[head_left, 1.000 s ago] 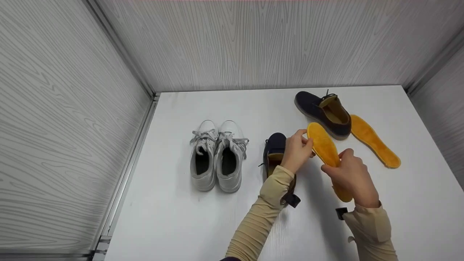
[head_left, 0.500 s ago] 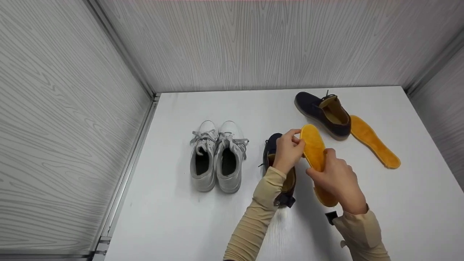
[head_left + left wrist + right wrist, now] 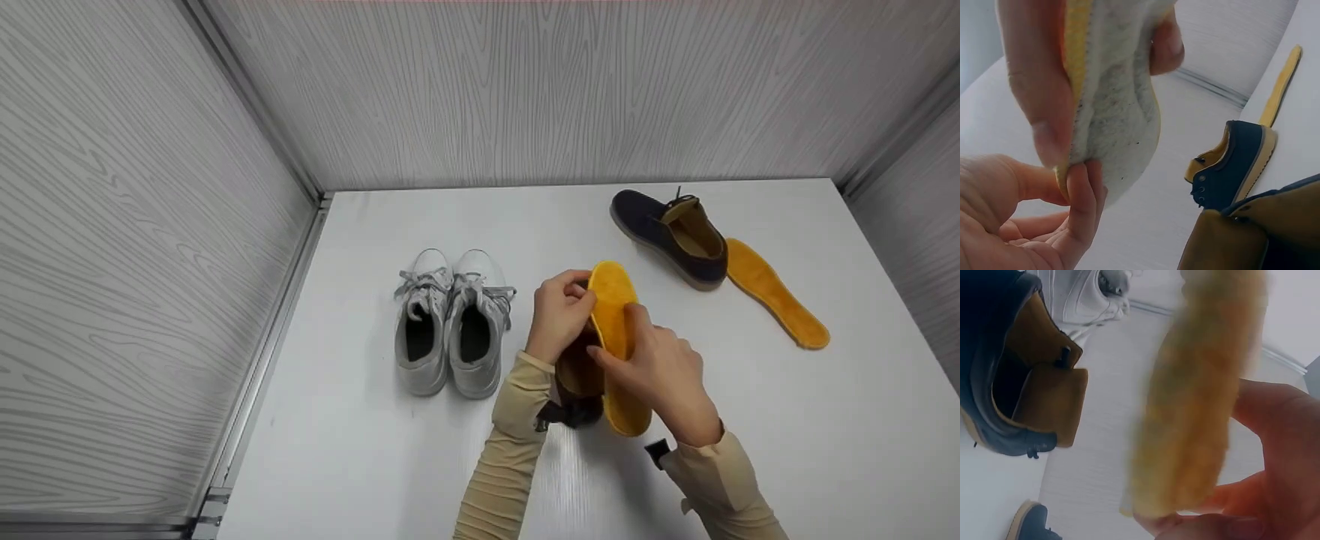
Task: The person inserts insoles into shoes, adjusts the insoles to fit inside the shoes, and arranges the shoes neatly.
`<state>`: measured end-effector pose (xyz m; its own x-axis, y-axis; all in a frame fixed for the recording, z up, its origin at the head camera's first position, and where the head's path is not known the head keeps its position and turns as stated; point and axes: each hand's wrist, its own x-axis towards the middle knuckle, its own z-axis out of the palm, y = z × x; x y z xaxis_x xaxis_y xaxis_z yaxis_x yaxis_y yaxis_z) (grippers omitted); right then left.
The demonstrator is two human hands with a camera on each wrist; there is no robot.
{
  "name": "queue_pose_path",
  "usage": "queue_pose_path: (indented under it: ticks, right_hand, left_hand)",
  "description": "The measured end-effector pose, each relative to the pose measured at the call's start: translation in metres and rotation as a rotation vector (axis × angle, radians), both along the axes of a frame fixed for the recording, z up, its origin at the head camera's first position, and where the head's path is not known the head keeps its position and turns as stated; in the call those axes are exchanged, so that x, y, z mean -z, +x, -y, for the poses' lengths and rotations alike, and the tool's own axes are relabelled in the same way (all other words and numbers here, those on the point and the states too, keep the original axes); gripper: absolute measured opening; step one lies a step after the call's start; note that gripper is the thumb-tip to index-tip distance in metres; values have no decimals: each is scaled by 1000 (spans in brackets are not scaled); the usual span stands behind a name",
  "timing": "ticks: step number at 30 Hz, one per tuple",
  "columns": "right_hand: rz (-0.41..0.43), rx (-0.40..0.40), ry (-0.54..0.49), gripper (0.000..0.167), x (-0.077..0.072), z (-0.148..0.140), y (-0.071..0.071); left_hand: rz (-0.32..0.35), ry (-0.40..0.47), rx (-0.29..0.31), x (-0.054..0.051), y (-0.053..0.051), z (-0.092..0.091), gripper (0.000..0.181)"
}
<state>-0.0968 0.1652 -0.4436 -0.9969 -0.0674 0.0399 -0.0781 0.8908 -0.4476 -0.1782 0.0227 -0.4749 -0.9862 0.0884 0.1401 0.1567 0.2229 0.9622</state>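
Note:
A yellow fuzzy insole is held up by both hands over a dark navy shoe, which it and the hands partly cover. My left hand pinches the insole's edge near its upper end. Lower down, my right hand grips it with the thumb on one side and fingers on the other. The left wrist view shows the insole's pale underside between the fingers. In the right wrist view the insole is blurred, and the shoe's tan-lined opening lies left of it.
Another navy shoe lies at an angle farther back, with a second yellow insole flat beside it. To the left stand two white sneakers, a left one and a right one, side by side. Grey wood-grain panels border the white tabletop.
Both hands have moved left with the insole, from right of the near shoe to over it. The insole has turned more upright in the head view. The other shoes and second insole stay put.

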Motion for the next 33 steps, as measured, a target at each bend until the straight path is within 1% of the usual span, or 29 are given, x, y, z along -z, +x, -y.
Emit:
queue_pose_path:
  ticks: [3,7,10,14,17,18,20,22,24,25,26,28,30,33]
  right_hand:
    - [-29,2,-14,63,3,6,-1]
    - [-41,15,-35,67,7,13,-4]
    - [-50,27,-53,67,10,16,-7]
    - [-36,43,-76,55,12,20,-10]
    - [-34,54,-109,45,12,20,-11]
    - [-36,58,-122,42,11,20,-12]
    - [-46,64,-142,39,10,18,-12]
    - [-48,67,-151,38,7,15,-12]
    - [-47,65,-147,37,4,13,-11]
    - [-46,60,-143,36,2,12,-10]
    - [-44,55,-139,35,1,11,-9]
    - [-40,38,-127,27,-2,10,-6]
    - [-26,14,-115,19,-4,11,-1]
    - [23,-29,-87,14,-6,14,5]
  left_hand:
    - [-5,3,7,1,2,8,25]
    - [13,14,-10,3,3,17,24]
    - [27,30,-4,5,2,21,25]
    - [44,60,43,7,1,26,24]
    - [30,34,67,10,-4,27,19]
    - [10,8,67,11,-6,26,17]
    - [-61,-105,39,13,-10,26,16]
    - [-138,-266,-1,15,-13,26,15]
    - [-181,-449,-19,17,-15,28,15]
    - [-187,-536,-10,18,-16,28,16]
    - [-179,-602,20,19,-17,28,17]
    - [-154,-698,92,21,-18,29,20]
    - [-133,-750,154,23,-20,28,19]
    - [-127,-794,215,27,-24,27,15]
